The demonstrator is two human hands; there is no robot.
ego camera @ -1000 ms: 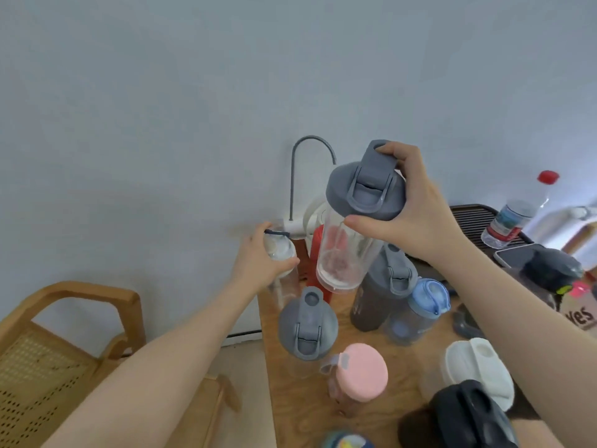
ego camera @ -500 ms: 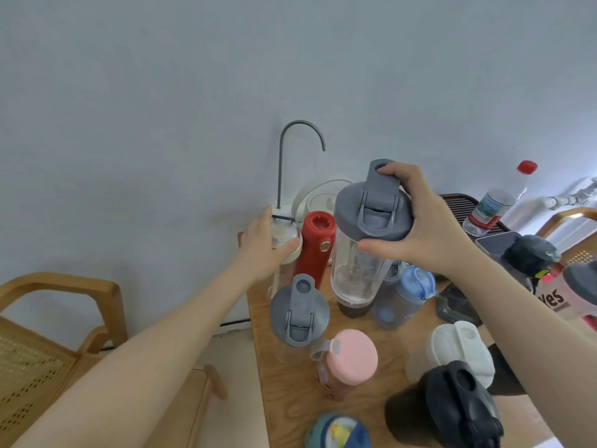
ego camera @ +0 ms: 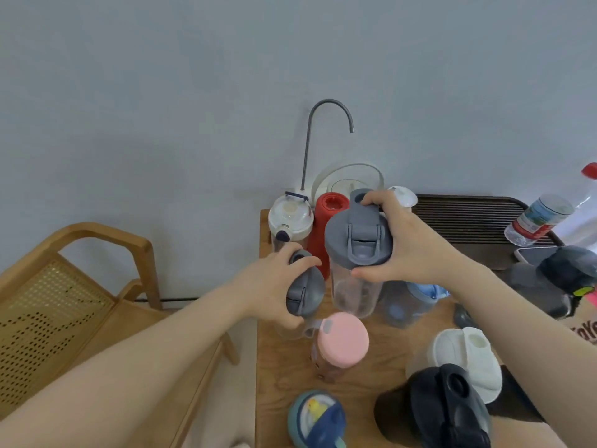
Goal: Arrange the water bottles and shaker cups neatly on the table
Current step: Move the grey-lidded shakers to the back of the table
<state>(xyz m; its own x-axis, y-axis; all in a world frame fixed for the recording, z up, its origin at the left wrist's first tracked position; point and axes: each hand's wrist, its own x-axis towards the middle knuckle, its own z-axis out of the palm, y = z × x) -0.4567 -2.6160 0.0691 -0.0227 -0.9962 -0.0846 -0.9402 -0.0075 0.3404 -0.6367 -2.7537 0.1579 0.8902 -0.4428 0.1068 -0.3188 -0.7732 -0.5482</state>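
My right hand (ego camera: 410, 244) grips the grey lid of a tall clear shaker cup (ego camera: 357, 250), upright just right of a red bottle (ego camera: 326, 227). My left hand (ego camera: 274, 286) closes on the grey lid of a second clear shaker (ego camera: 305, 291) at the table's left edge. A white-lidded clear bottle (ego camera: 290, 218) stands free in the back left corner. Nearer me stand a pink-lidded bottle (ego camera: 342, 344), a blue-lidded cup (ego camera: 410, 302), a white-lidded shaker (ego camera: 465, 360), a black shaker (ego camera: 449, 412) and a teal child's cup (ego camera: 315, 418).
The wooden table (ego camera: 281, 367) ends at its left edge beside a rattan armchair (ego camera: 64, 305). A water dispenser with a curved spout (ego camera: 329, 124) stands against the wall. A dark slatted tray (ego camera: 465, 218), a plastic water bottle (ego camera: 539, 221) and more dark cups (ego camera: 562, 279) crowd the right.
My left hand let go of the white-lidded bottle in the corner and came back to grasp the smaller grey-lidded shaker. My right hand lowered the tall shaker beside the red bottle.
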